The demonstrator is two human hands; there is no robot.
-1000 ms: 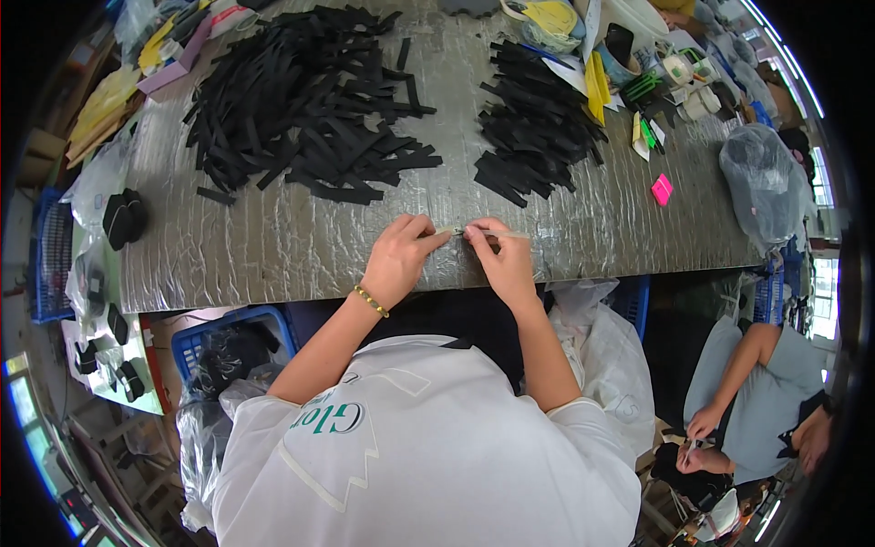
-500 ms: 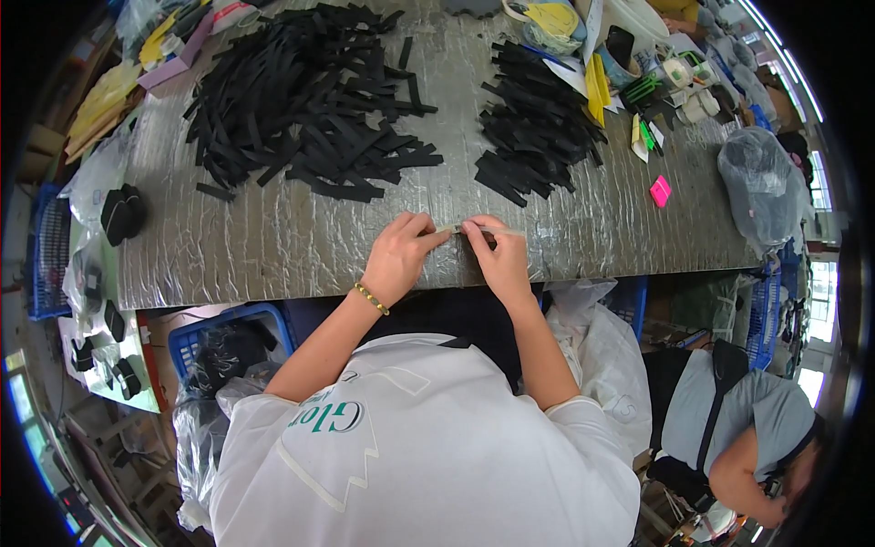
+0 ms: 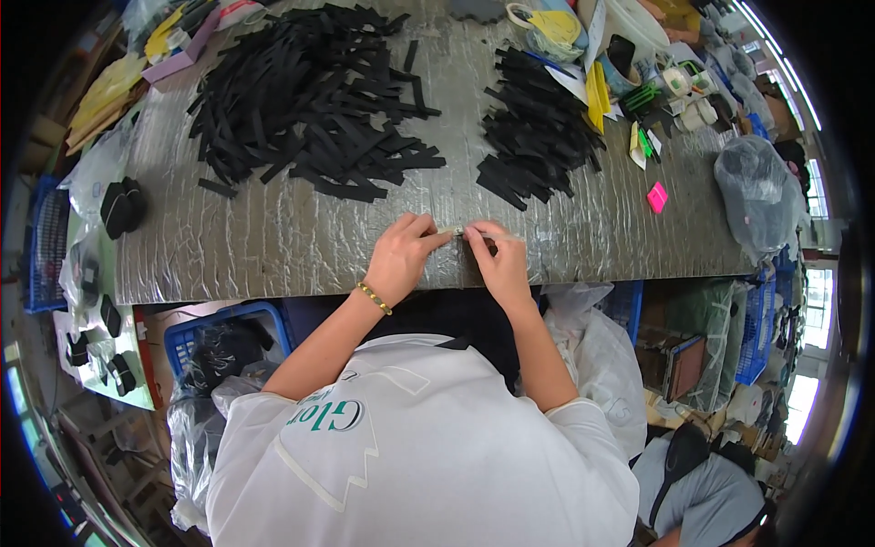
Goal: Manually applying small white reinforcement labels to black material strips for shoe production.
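Note:
Both hands meet near the front edge of the table (image 3: 301, 246), over its wrinkled silvery covering. My left hand (image 3: 399, 253), with a yellow beaded bracelet (image 3: 372, 297) at the wrist, is closed, pinching one end of a thin pale strip (image 3: 458, 232). My right hand (image 3: 500, 257) pinches the same strip a little to the right, and a short end sticks out past its fingers. Something small and dark shows on the strip between the fingertips, too small to make out. Beyond the hands lie a large pile of black strips (image 3: 301, 100) and a smaller pile of black strips (image 3: 538, 128).
A pink block (image 3: 657, 198) and a clear plastic bag (image 3: 756, 191) lie at the right. Tools, containers and a phone (image 3: 622, 55) crowd the back right. Blue baskets (image 3: 182, 346) stand below the table. A co-worker in grey (image 3: 711, 497) is bent over at the lower right.
My hands stay nearly in place, still pinching the pale strip. The co-worker at the lower right has moved down and away from the table, uncovering boxes there.

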